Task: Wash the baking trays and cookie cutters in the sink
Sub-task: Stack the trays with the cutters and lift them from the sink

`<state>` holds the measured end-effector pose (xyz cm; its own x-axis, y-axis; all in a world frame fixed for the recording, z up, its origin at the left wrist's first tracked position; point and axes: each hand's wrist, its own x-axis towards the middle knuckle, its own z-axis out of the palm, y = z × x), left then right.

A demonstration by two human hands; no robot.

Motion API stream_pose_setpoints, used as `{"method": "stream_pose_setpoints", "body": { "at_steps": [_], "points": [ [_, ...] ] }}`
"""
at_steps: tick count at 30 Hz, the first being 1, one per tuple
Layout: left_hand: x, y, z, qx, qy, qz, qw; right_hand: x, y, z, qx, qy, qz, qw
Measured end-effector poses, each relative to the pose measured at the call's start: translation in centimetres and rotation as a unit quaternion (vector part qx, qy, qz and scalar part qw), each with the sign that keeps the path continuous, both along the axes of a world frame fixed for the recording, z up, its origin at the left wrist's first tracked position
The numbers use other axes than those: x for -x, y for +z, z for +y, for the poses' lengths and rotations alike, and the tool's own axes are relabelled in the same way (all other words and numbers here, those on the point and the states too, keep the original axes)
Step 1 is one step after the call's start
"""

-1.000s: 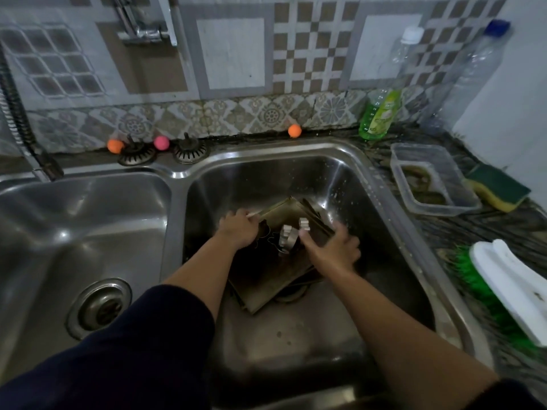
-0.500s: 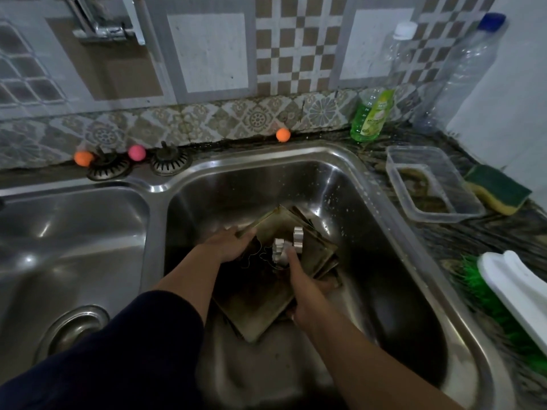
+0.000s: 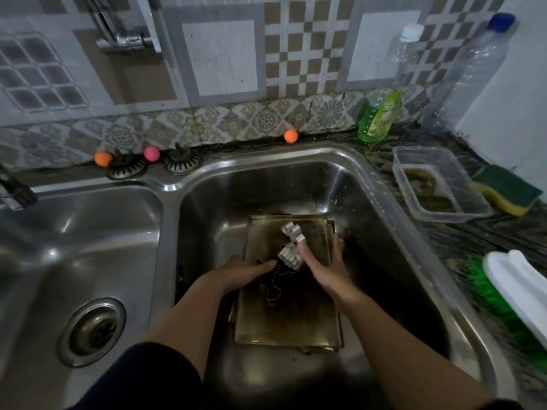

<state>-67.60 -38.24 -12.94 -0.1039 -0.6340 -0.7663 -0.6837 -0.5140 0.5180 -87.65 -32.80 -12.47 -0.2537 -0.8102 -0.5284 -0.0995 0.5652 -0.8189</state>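
A stack of dark, stained baking trays (image 3: 287,318) lies flat in the right sink basin (image 3: 384,232). On the top tray rest two shiny silver cookie cutters (image 3: 291,232) (image 3: 288,257) and a thin dark outline cutter (image 3: 272,287). My left hand (image 3: 245,273) grips the stack's left edge, fingers lying on top beside the dark cutter. Over at the right edge, my right hand (image 3: 325,267) holds on with its thumb on top against the lower silver cutter and its fingers wrapped over the rim.
The left basin (image 3: 59,261) has an open drain (image 3: 93,331). On the right counter are a green dish soap bottle (image 3: 379,116), a clear plastic container (image 3: 426,216), a green-yellow sponge (image 3: 506,189) and a green-bristled scrub brush (image 3: 521,291). Two strainer plugs (image 3: 183,164) and small balls sit behind the sink.
The tray stack has turned from lying diagonally to lying square with the basin. My right hand shifted from the near side to the right edge, and the silver cutters now sit farther back.
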Motion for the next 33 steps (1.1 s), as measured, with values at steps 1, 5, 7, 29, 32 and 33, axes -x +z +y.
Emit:
{"method": "stream_pose_setpoints", "body": {
  "at_steps": [1,5,7,29,32,33],
  "points": [
    [0.0,-0.1,0.3,0.011,0.009,0.010,1.000,0.3,0.4,-0.1,-0.002,0.033,0.028,0.999],
    [0.5,0.8,1.8,0.077,0.070,0.061,0.993,1.0,2.0,-0.1,0.001,0.105,0.090,0.990],
    [0.8,1.6,2.2,0.102,0.096,0.086,0.986,1.4,2.9,-0.1,0.022,0.134,0.110,0.985],
    [2.7,10.4,6.3,0.278,0.253,0.256,0.891,1.7,15.1,0.3,0.170,0.231,0.218,0.933],
    [2.9,11.3,6.3,0.293,0.263,0.260,0.881,1.4,16.1,1.0,0.190,0.228,0.259,0.919],
    [2.9,11.6,6.3,0.298,0.265,0.263,0.879,1.4,16.4,1.2,0.200,0.226,0.269,0.915]
  ]
}}
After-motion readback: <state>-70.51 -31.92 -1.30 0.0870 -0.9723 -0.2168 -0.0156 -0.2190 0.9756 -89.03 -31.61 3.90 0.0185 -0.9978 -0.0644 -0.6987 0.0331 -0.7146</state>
